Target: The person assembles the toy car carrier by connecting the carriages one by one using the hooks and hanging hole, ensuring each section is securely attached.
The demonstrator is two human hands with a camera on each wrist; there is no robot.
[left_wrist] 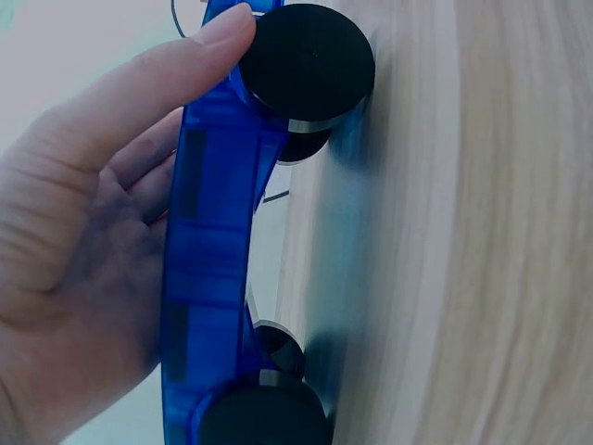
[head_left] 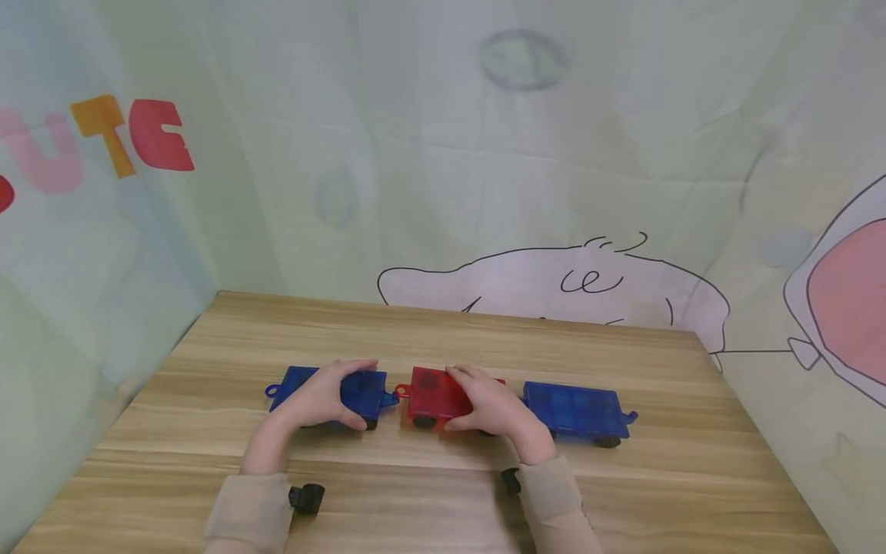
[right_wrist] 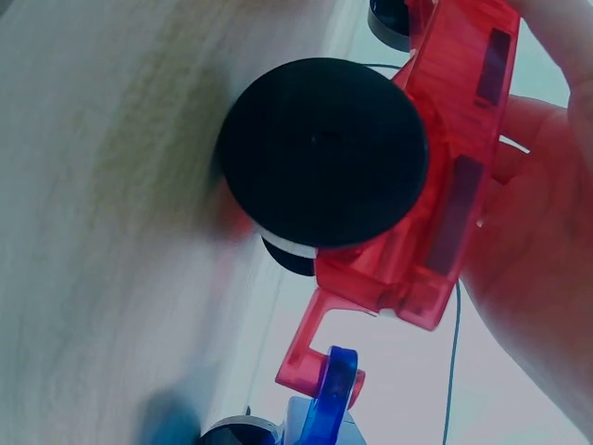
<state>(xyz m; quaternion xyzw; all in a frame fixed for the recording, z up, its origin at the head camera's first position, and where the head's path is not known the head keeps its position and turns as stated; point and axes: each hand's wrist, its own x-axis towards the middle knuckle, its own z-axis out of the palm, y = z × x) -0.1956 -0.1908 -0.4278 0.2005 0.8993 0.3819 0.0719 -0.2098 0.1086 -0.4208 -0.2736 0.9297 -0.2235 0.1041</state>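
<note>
Three see-through toy train wagons stand in a row on the wooden table. My left hand [head_left: 320,398] grips the left blue wagon [head_left: 364,391] from above, with thumb and fingers at its two long sides. The left wrist view shows the thumb [left_wrist: 139,88] beside a black wheel [left_wrist: 310,63]. My right hand [head_left: 493,404] holds the red wagon [head_left: 431,394] the same way. The blue hook [head_left: 390,400] meets the red ring [head_left: 402,391]; whether they are linked I cannot tell. In the right wrist view, the red hook [right_wrist: 302,357] passes through a blue ring [right_wrist: 331,399].
To the right stands another blue wagon [head_left: 574,409], its hook pointing away from the red one. A printed cloth [head_left: 429,154] hangs behind and beside the table [head_left: 415,492]. Black wrist cameras [head_left: 307,498] sit on both cuffs.
</note>
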